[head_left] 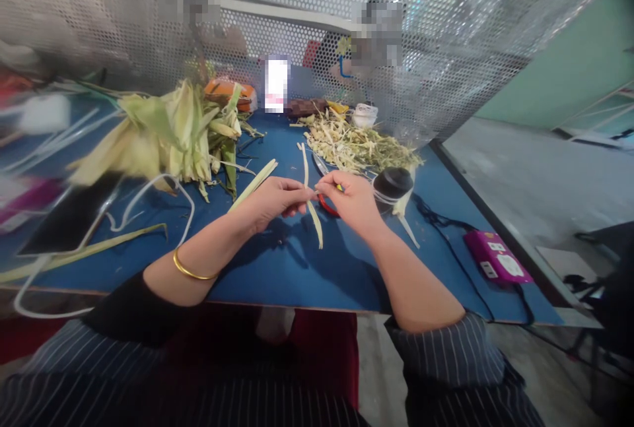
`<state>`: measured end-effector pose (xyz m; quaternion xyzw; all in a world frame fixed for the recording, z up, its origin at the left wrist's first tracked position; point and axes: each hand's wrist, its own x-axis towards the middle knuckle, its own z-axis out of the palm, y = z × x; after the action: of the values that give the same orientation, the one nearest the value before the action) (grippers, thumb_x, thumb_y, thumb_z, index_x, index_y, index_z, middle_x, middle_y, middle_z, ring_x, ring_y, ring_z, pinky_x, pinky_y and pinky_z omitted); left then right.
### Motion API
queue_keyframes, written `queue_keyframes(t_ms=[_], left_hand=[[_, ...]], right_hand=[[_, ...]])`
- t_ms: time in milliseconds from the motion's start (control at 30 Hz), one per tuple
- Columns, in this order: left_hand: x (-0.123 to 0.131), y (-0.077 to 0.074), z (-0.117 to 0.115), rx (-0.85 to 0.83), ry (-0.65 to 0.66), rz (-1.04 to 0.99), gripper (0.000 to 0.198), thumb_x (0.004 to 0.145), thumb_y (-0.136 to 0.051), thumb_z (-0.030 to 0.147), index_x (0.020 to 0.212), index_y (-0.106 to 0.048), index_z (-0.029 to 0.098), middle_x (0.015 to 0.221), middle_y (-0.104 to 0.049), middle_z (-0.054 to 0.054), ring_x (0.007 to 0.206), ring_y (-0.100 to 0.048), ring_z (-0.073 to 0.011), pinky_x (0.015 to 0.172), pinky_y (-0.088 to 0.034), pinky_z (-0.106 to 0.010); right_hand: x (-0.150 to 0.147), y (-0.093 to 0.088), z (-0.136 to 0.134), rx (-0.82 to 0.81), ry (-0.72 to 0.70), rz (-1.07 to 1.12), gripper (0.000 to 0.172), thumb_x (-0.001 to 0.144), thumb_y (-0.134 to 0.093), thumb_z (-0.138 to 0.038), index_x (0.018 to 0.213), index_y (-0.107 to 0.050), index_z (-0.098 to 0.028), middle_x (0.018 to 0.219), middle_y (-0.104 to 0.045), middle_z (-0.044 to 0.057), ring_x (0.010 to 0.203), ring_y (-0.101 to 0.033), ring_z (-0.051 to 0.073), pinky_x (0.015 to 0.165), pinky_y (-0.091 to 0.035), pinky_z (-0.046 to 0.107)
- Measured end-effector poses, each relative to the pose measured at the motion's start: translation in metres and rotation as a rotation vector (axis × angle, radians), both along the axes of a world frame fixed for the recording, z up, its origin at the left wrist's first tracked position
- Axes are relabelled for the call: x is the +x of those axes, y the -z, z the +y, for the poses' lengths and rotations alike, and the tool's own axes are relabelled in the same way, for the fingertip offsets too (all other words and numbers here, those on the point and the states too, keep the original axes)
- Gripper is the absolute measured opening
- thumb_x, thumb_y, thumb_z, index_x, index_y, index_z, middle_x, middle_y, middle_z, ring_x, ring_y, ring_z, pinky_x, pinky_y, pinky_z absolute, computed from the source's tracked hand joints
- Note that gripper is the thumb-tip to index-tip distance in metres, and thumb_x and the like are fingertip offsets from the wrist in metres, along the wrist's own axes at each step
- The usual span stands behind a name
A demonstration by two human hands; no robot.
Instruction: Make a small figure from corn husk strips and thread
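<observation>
My left hand (284, 201) and my right hand (349, 199) meet over the middle of the blue table, both closed with fingertips pinched. A narrow pale strip of corn husk (314, 224) crosses the left fingertips, one end sticking up and the other hanging down. The right fingertips pinch at the same spot, perhaps on the strip or a fine thread; I cannot make out which. Scissors (321, 164) with red and yellow on the handles lie partly hidden behind my right hand. Just left of my left hand rest longer husk strips (255, 184).
A heap of corn husks (173, 130) stands at the left, dried plant scraps (356, 143) at the back right. A black spool (392, 184) is beside my right wrist. A phone (69, 212) with a white cable, a purple box (498, 257) and a perforated screen (297, 24) surround the area.
</observation>
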<state>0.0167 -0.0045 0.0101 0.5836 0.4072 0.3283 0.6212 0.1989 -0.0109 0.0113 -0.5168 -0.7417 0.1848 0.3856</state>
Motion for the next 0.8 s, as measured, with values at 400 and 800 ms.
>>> queue_keyframes(t_ms=[400,800], left_hand=[[-0.0021,-0.0066,0.0039,-0.210,-0.153,-0.168,0.026,0.082,-0.062,0.036,0.096,-0.071,0.016,0.084,-0.073,-0.006,0.058,-0.061,-0.0074,0.053,-0.045,-0.018],[0.0036,-0.0036,-0.0003,-0.097,-0.149,-0.035,0.022,0.076,-0.067,0.031,0.086,-0.068,0.012,0.069,-0.068,-0.005,0.051,-0.056,-0.0083,0.049,-0.042,-0.022]], right_hand=[[0.0056,-0.0041,0.0015,0.163,0.123,0.022,0.026,0.090,-0.051,-0.039,0.084,-0.068,-0.021,0.087,-0.069,0.005,0.084,-0.061,0.020,0.080,-0.043,0.034],[0.0020,-0.0084,-0.0049,0.028,-0.016,-0.037,0.020,0.086,-0.057,-0.033,0.074,-0.066,-0.020,0.073,-0.065,0.001,0.065,-0.055,0.013,0.066,-0.041,0.029]])
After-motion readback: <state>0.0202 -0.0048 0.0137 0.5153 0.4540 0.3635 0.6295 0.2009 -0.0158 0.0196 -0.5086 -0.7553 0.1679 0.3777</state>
